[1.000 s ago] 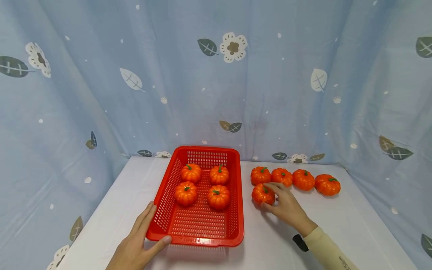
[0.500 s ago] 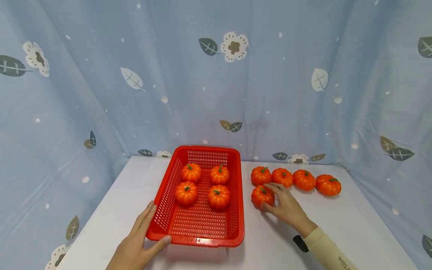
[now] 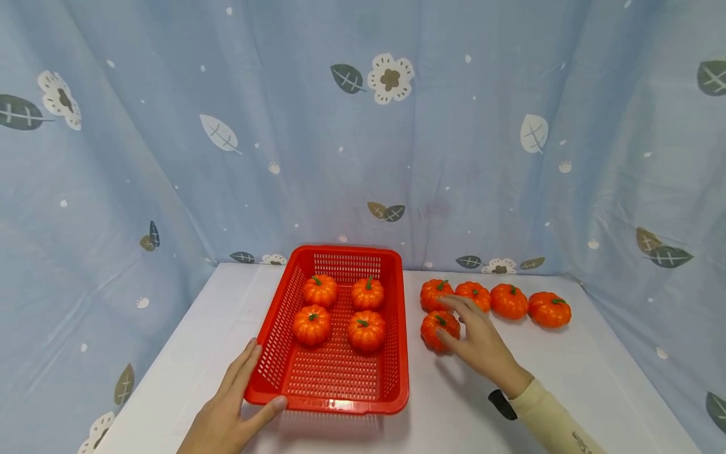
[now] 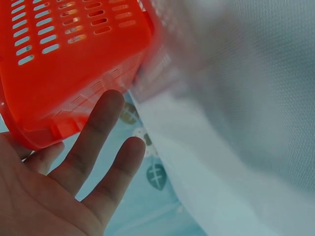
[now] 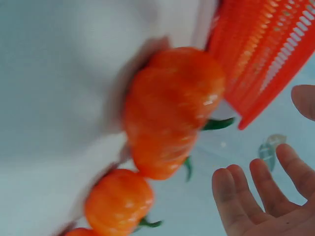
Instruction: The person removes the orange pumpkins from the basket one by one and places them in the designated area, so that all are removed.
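A small orange pumpkin with a green stem [image 3: 433, 334] stands on the white table, close to the right side of the red basket [image 3: 329, 405]. My right hand [image 3: 481, 345] hovers over its right side, fingers spread and apart from it in the right wrist view. Behind it, another pumpkin [image 3: 433, 295] is partly covered by my fingers. My left hand [image 3: 227, 407] rests at the basket's near left corner, with straight fingers along the left wall and the thumb at the front rim. Inside the basket, several pumpkins [image 3: 311, 325] sit in two rows toward the back.
To the right of the basket, a row of pumpkins [image 3: 509, 301] runs along the back of the table [image 3: 567, 378]. A blue curtain with leaves and flowers [image 3: 454, 157] hangs behind and at both sides.
My right hand has let go of the front pumpkin and its fingers have risen and spread. That pumpkin stands slightly nearer the basket. The left hand has not moved.
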A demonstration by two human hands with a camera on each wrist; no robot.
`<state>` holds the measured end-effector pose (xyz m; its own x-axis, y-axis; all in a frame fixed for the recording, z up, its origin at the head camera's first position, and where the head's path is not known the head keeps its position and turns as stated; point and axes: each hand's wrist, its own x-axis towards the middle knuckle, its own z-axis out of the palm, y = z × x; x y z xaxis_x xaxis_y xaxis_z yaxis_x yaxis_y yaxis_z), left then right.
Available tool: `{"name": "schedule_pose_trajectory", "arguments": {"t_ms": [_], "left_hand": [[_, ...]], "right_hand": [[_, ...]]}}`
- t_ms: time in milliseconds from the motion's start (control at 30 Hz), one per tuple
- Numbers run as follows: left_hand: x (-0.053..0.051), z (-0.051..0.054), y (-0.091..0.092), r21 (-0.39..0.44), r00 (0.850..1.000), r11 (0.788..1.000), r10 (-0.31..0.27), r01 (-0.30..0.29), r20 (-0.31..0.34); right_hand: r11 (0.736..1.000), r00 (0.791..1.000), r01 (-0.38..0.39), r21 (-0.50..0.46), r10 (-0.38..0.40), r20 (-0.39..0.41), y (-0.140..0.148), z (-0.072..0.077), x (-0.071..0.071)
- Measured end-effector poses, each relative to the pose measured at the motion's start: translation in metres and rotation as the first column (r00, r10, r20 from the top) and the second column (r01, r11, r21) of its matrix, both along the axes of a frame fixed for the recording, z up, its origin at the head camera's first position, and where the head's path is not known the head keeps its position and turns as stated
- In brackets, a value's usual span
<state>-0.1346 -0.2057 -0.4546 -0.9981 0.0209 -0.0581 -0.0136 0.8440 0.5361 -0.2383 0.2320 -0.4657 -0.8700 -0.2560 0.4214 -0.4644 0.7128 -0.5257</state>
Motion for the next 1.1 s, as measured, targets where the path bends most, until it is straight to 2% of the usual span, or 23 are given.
{"name": "schedule_pose_trajectory", "arguments": {"t_ms": [233, 500, 700, 867, 1100], "left_hand": [[0.001, -0.001, -0.001, 0.011, 1.000, 1.000, -0.001, 0.002, -0.020], [0.004, -0.005, -0.002, 0.009, 0.996, 1.000, -0.010, 0.011, -0.090], [0.001, -0.002, -0.001, 0.002, 0.999, 1.000, -0.007, 0.007, -0.043], [0.001, -0.001, -0.001, -0.001, 0.999, 1.000, -0.002, 0.002, -0.035], [0.001, 0.000, -0.001, 0.003, 0.999, 1.000, -0.001, 0.001, -0.040]], "right_hand": [[0.991, 0.992, -0.118, -0.063, 0.120, 0.039, -0.026, 0.024, 0.006], [0.959, 0.956, -0.282, 0.000, 0.281, 0.080, -0.064, 0.040, 0.013], [0.941, 0.936, -0.333, 0.058, 0.322, 0.140, -0.087, 0.044, 0.013], [0.923, 0.924, -0.371, 0.107, 0.355, 0.142, -0.099, 0.045, 0.005], [0.895, 0.904, -0.417, 0.161, 0.389, 0.176, -0.115, 0.043, -0.014]]}}
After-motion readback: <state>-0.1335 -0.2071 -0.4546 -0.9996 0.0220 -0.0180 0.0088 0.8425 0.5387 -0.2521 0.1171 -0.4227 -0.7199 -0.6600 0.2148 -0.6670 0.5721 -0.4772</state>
